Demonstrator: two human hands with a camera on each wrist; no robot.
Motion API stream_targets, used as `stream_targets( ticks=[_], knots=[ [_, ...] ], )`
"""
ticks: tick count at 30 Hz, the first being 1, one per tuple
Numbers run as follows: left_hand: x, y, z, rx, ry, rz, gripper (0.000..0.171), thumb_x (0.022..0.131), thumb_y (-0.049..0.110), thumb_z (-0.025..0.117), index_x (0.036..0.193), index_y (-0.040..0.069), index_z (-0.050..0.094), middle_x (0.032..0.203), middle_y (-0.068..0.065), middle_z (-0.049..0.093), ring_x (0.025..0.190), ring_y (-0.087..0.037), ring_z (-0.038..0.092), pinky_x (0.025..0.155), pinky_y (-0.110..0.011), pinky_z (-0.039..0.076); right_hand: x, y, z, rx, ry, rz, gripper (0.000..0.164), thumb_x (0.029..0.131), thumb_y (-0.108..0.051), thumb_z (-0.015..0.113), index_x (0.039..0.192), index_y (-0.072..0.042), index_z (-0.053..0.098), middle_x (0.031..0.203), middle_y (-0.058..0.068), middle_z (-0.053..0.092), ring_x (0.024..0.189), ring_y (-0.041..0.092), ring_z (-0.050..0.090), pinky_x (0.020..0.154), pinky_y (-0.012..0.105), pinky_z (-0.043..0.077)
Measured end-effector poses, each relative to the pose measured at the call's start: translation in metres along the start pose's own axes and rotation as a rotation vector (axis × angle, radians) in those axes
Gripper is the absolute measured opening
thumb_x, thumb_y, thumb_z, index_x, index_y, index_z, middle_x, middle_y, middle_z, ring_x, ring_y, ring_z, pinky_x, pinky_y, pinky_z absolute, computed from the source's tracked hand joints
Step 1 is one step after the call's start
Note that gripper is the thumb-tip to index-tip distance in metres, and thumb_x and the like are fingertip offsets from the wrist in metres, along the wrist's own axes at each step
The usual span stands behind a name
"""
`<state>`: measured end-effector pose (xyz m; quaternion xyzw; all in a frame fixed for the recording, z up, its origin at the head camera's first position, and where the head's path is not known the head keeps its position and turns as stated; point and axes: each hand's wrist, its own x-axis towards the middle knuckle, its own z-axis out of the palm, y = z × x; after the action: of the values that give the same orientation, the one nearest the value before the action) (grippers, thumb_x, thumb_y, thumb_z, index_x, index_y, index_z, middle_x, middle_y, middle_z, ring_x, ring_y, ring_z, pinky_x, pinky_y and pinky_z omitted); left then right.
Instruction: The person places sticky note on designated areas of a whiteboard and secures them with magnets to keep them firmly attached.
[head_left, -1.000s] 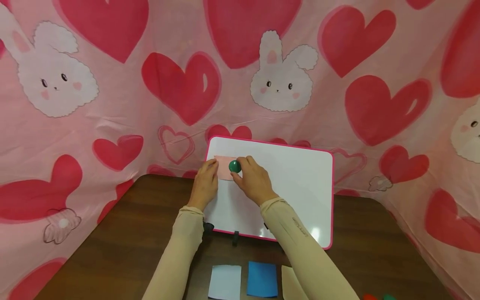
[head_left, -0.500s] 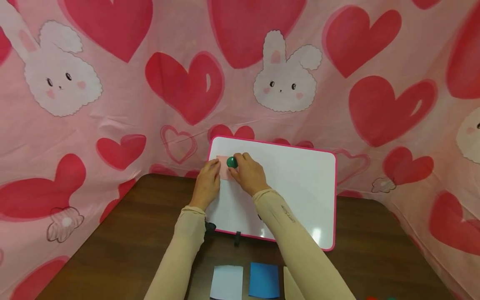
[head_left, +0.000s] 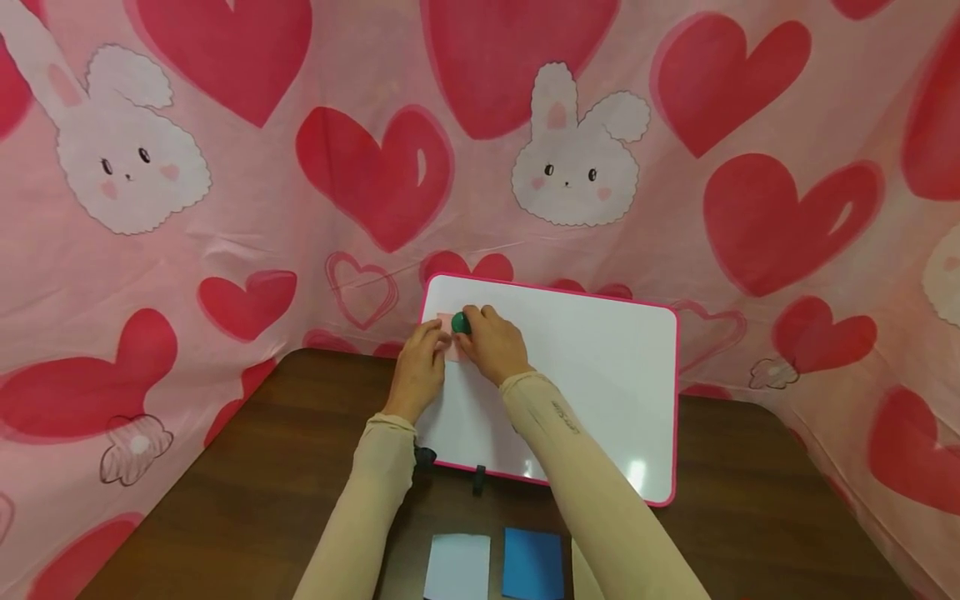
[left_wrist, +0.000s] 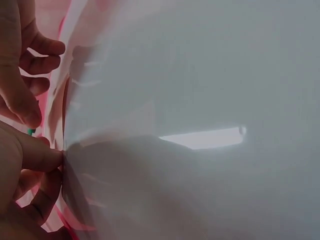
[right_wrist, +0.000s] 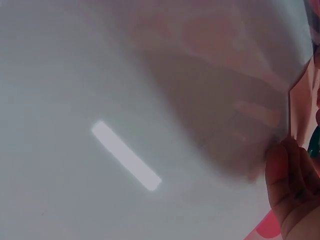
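Observation:
A small whiteboard (head_left: 592, 383) with a pink rim stands tilted on the table. Near its upper left lies a pink paper note (head_left: 453, 354), mostly covered by both hands. My right hand (head_left: 497, 346) pinches a round green magnet (head_left: 460, 323) over the note. Just left of it, my left hand (head_left: 418, 371) presses the note's left side with fairly straight fingertips, close to the magnet. In the right wrist view, the right hand (right_wrist: 295, 185) has its fingertips at the note's lower edge, beside the magnet (right_wrist: 315, 144). The left wrist view shows the left hand's thumb (left_wrist: 42, 157) at the board's surface.
On the table (head_left: 225, 500) in front of the board lie a pale note (head_left: 457, 567) and a blue note (head_left: 532, 563). Another, cream note is partly under the right sleeve (head_left: 570, 450). Black feet (head_left: 478, 479) support the board. A pink heart-and-rabbit cloth (head_left: 465, 233) hangs behind.
My right hand has shifted the magnet left and slightly up across the note. The left hand stays at the note's left side, its thumb now nearer the magnet. The view has drifted slightly.

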<state>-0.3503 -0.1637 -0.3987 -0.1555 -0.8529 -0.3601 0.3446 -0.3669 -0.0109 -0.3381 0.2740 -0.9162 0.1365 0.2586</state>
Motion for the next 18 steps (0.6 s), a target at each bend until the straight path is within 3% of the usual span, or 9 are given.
stream_targets(
  ticks=[6,18],
  knots=[
    [0.000,0.000,0.002,-0.007,-0.021,-0.017,0.012,0.093,-0.008,0.063,0.098,0.002,0.064,0.139,-0.018,0.055,0.126,-0.040,0.053,0.107,-0.053,0.041,0.007,-0.001,0.004,-0.028,-0.048,0.015,0.033,0.096,-0.028,0.071,0.121,-0.008,0.060,0.095,0.013,0.062,0.072,0.027,0.062,0.071,0.041,0.058],
    [-0.001,0.001,-0.001,0.006,-0.032,-0.040,0.013,0.093,-0.008,0.061,0.100,0.003,0.065,0.140,-0.016,0.055,0.126,-0.040,0.053,0.106,-0.054,0.041,0.012,-0.004,0.007,-0.014,-0.070,0.048,0.032,0.096,-0.026,0.071,0.122,-0.009,0.060,0.094,0.012,0.066,0.075,0.027,0.063,0.073,0.042,0.058]
  ],
)
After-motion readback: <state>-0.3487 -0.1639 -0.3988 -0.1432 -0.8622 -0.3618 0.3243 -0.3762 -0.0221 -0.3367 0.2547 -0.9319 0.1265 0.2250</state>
